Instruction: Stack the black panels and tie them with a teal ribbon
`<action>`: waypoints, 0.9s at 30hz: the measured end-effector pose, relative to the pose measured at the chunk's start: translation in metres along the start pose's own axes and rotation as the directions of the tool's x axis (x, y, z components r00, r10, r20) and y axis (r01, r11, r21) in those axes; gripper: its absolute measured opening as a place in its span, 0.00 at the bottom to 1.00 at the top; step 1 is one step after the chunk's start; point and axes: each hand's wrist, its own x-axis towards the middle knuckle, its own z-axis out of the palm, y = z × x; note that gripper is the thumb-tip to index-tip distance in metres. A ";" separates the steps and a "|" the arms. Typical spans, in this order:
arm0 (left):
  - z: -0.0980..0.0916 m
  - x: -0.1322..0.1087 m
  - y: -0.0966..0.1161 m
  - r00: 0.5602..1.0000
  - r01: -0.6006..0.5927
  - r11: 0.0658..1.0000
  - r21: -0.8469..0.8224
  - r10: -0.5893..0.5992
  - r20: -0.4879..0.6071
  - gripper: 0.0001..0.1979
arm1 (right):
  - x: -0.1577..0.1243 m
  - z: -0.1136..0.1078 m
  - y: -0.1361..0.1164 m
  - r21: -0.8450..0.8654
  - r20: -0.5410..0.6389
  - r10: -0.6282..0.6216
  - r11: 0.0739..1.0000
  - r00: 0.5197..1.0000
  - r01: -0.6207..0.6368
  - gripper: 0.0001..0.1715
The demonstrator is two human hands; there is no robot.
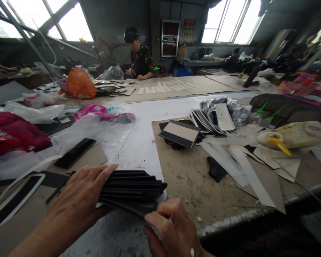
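A stack of flat black panels [133, 187] lies at the table's near edge in front of me. My left hand [82, 191] grips its left end, fingers over the top and thumb low at the near side. At the stack's near right corner, my right hand [171, 225] pinches the edge of a lower black panel, which slants down away from the others. What the panels are exactly I cannot make out. Just beyond my left hand rests a dark phone [75, 152] on grey board.
To the right are black-and-beige panels [180, 134], white strips [246, 171] and a cut-open plastic container [296, 137] with a yellow-tipped tool. Plastic bags [104, 130] and an orange bag [81, 83] lie left. Across the table a person [140, 57] works near pale pieces [166, 86].
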 end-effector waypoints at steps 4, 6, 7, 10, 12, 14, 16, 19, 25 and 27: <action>0.005 -0.005 -0.004 1.000 -0.029 0.999 0.028 0.029 0.000 0.46 | -0.014 0.009 -0.024 -0.172 -0.072 0.175 0.968 0.982 -0.185 0.21; 0.007 -0.006 -0.005 1.000 -0.023 0.999 0.032 0.023 0.016 0.45 | -0.017 0.012 -0.031 -0.216 -0.088 0.230 0.946 0.969 -0.244 0.22; 0.008 -0.006 -0.006 1.000 -0.013 0.999 0.031 0.012 0.024 0.44 | -0.017 0.013 -0.034 -0.231 -0.096 0.243 0.938 0.965 -0.259 0.22; 0.007 -0.005 -0.006 0.998 0.021 1.000 0.010 -0.022 0.058 0.43 | -0.018 0.015 -0.036 -0.277 -0.107 0.249 0.922 0.963 -0.269 0.22; 0.004 -0.003 -0.005 0.994 0.038 0.999 -0.011 -0.037 0.104 0.41 | -0.018 0.015 -0.037 -0.290 -0.113 0.246 0.919 0.963 -0.269 0.21; 0.002 -0.001 -0.004 0.990 0.047 0.999 -0.015 -0.044 0.130 0.40 | -0.018 0.016 -0.039 -0.286 -0.127 0.258 0.915 0.958 -0.284 0.21; 0.000 0.001 -0.002 0.992 0.040 0.999 -0.012 -0.038 0.120 0.42 | -0.019 0.017 -0.040 -0.249 -0.133 0.277 0.920 0.952 -0.302 0.21; -0.002 0.001 0.000 0.995 0.029 1.000 -0.007 -0.028 0.097 0.45 | -0.018 0.021 -0.041 -0.120 -0.126 0.296 0.943 0.947 -0.311 0.21; -0.005 -0.004 0.002 0.992 0.062 0.996 -0.056 -0.055 0.109 0.44 | -0.015 0.029 -0.046 0.067 -0.143 0.370 0.929 0.918 -0.364 0.18; -0.005 -0.005 0.002 0.990 0.074 0.993 -0.093 -0.062 0.125 0.42 | -0.014 0.031 -0.048 0.078 -0.136 0.409 0.912 0.902 -0.402 0.16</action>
